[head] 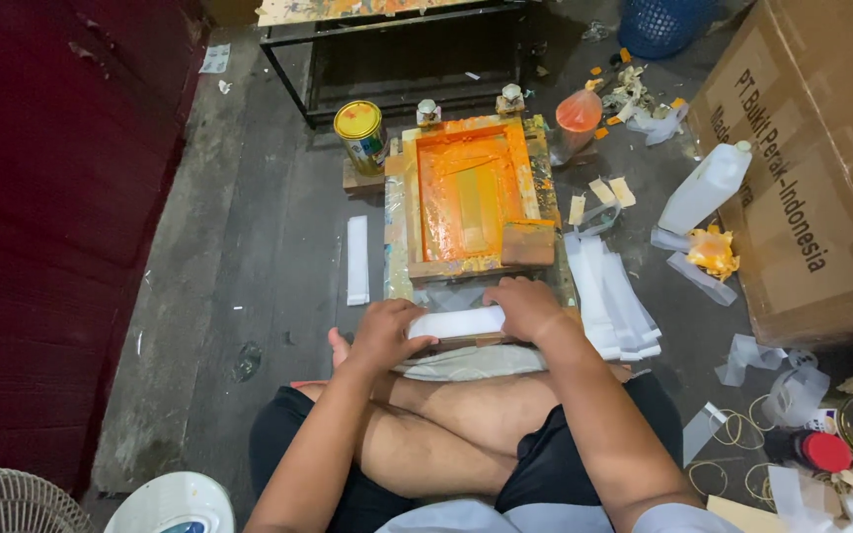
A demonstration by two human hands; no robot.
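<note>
I sit cross-legged on the floor. My left hand [384, 334] and my right hand [527, 307] both grip a white rectangular strip [456, 323], one at each end, just in front of a wooden screen-printing frame [402, 197] smeared with orange ink. A wooden squeegee block [528, 243] rests on the frame's near right corner. A pale cloth [471, 362] lies across my legs under the strip.
A stack of white strips [612, 296] lies right of the frame, a single one [357, 259] left. A yellow-lidded tin [361, 134], white jug [706, 188], cardboard box [821, 168], orange-stained bag [578, 118], fan [12, 503] and rubber bands [733, 429] surround me.
</note>
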